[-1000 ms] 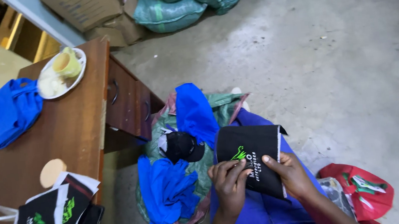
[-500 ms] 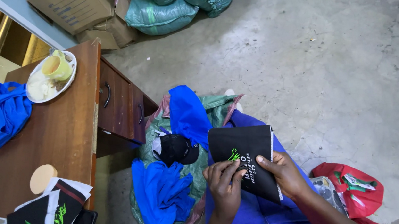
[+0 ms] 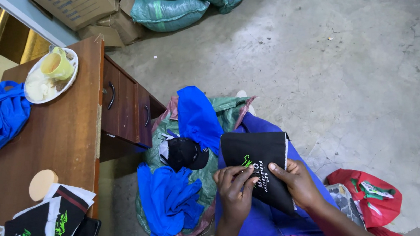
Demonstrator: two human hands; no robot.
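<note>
1. Hands on lap, near centre: left hand (image 3: 234, 185) pinches black fabric piece (image 3: 263, 166) by its near left edge w/ fingertips; right hand (image 3: 295, 181) grips its right side, thumb on top.
2. Tip, my read: keep cloth flat & taut, fingertips right at the green embroidery.
3. Fabric looks stiff, matte, roughly rectangular, pale lining at right edge.
4. Left: soft blue garments (image 3: 169, 199) & black cap (image 3: 185, 152) on woven sack (image 3: 229, 106); wooden surface (image 3: 66, 142) w/ plate (image 3: 38, 96).

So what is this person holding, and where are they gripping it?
A black fabric piece with green print, on the lap: left hand grips its lower left edge, right hand its lower right edge.
</note>
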